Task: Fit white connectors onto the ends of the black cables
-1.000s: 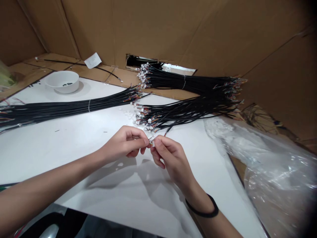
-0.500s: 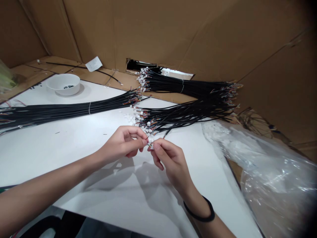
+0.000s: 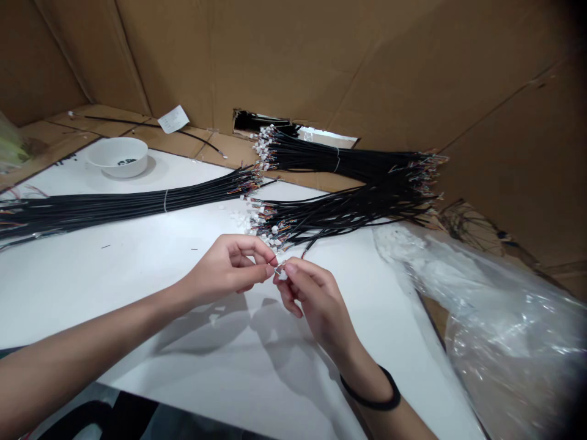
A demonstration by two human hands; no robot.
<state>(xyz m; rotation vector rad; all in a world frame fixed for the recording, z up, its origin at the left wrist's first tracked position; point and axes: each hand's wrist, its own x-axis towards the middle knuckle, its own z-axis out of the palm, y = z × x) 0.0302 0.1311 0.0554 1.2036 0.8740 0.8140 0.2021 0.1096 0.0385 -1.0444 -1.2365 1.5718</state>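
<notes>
In the head view, the left hand (image 3: 224,269) and the right hand (image 3: 316,299) both keep their fingers in a narrow pinch, and the fingertips meet on a small white wire connector (image 3: 282,274), though the exact grip is too small to tell. Just beyond, at one o'clock from the fingers, lies a loose bundle of black cables (image 3: 348,214) with white connectors at its near end. At ten o'clock, a tied cable bundle (image 3: 114,205) and a white bowl (image 3: 117,165) rest on the white sheet (image 3: 137,275), and a clear plastic bag (image 3: 486,305) lies at three o'clock.
</notes>
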